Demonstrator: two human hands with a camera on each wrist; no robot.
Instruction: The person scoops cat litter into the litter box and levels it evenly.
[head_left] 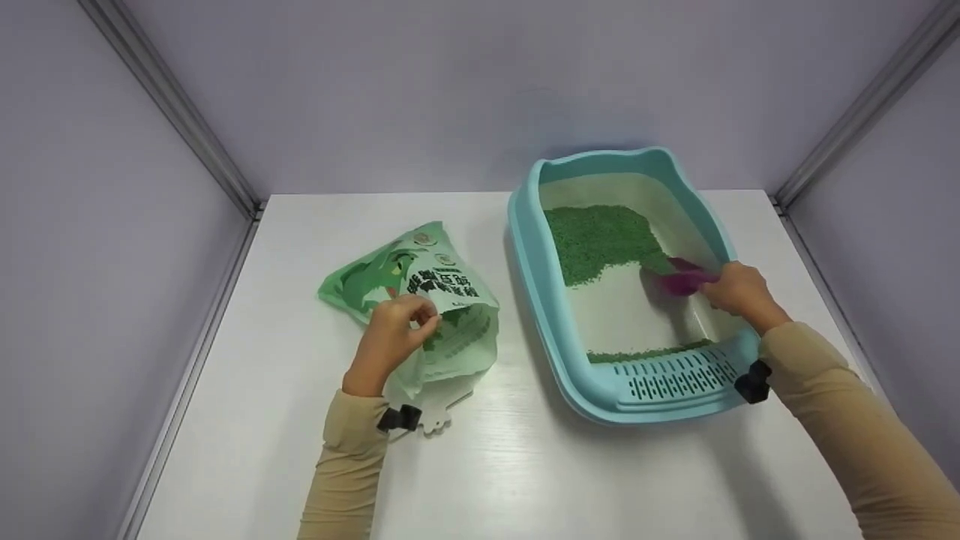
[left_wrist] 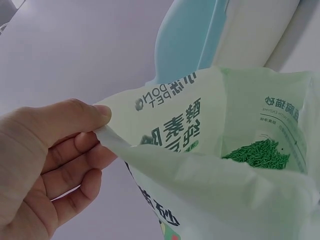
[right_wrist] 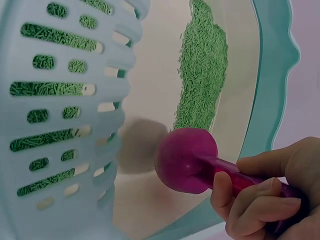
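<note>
My right hand (head_left: 739, 291) grips the handle of a magenta scoop (right_wrist: 186, 160) inside the blue litter box (head_left: 536, 315). In the head view, green pellets show at the scoop's far edge, where it meets the pellet layer (head_left: 600, 236). On the left, my left hand (head_left: 397, 330) pinches the rim of a light green cat litter bag (head_left: 465, 300) between thumb and fingers. That bag lies on the table with its mouth held apart toward me. Green pellets (left_wrist: 260, 154) show inside it in the left wrist view.
A slotted grate (head_left: 675, 382) spans the near end of the litter box, with a thin line of pellets along it. Part of a flat white piece (head_left: 435, 421) lies under the bag's near side. Walls stand behind and beside the white table (head_left: 495, 480).
</note>
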